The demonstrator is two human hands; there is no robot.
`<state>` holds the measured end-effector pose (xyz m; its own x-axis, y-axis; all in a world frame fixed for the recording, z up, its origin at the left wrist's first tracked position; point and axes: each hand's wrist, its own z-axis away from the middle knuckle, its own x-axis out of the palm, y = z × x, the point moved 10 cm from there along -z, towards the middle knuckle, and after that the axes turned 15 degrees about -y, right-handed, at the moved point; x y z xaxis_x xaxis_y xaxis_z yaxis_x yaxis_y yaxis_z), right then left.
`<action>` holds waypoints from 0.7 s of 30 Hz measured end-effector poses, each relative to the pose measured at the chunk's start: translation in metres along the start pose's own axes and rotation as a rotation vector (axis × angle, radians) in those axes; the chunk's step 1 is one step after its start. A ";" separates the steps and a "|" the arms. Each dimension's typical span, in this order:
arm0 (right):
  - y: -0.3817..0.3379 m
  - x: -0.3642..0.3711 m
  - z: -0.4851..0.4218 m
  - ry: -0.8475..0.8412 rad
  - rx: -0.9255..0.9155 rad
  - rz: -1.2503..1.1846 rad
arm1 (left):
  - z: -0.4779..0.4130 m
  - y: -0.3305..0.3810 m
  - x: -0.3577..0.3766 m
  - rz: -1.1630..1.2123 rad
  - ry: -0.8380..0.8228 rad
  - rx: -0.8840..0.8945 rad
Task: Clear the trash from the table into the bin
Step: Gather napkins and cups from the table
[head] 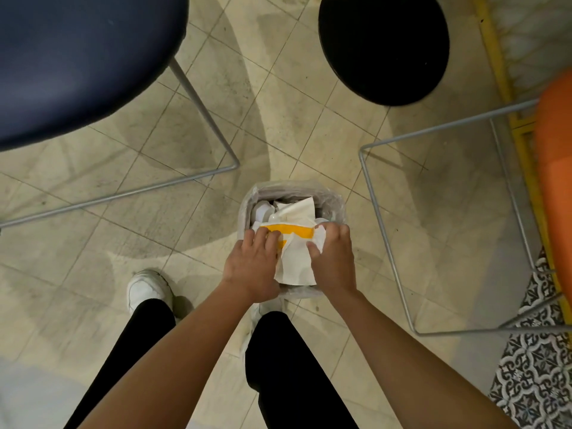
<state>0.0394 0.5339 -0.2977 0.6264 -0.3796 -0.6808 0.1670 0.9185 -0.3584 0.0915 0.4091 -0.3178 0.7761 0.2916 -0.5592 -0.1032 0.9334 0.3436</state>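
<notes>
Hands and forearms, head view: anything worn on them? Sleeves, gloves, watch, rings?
Nothing worn. The left hand and right hand have no gloves, and no rings show on the fingers. The left forearm and right forearm are bare to the frame edge: no sleeve, watch or bracelet. Elsewhere, black trousers and white shoes.

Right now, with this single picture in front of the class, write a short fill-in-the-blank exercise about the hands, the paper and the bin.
1. The left hand and the right hand grip a paper wrapper over the bin, which stands on the tiled ___.
2. The bin is lined with a clear plastic ___.
3. The shoe left of the bin is ___.

Missing words: floor; bag; white.
</notes>
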 end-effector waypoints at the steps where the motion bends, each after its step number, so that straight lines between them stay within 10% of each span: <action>1: -0.003 -0.006 0.000 0.029 -0.003 -0.050 | 0.002 0.000 -0.004 0.020 0.010 0.003; 11: -0.013 0.017 -0.040 -0.222 0.249 -0.565 | 0.002 -0.008 -0.033 0.243 0.184 -0.029; 21: -0.030 0.016 -0.064 -0.062 0.062 -0.128 | -0.010 -0.035 -0.037 0.368 0.204 -0.025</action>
<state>-0.0043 0.4933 -0.3392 0.6426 -0.4879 -0.5908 0.2937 0.8690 -0.3983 0.0597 0.3676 -0.3166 0.5459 0.6395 -0.5413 -0.3675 0.7634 0.5312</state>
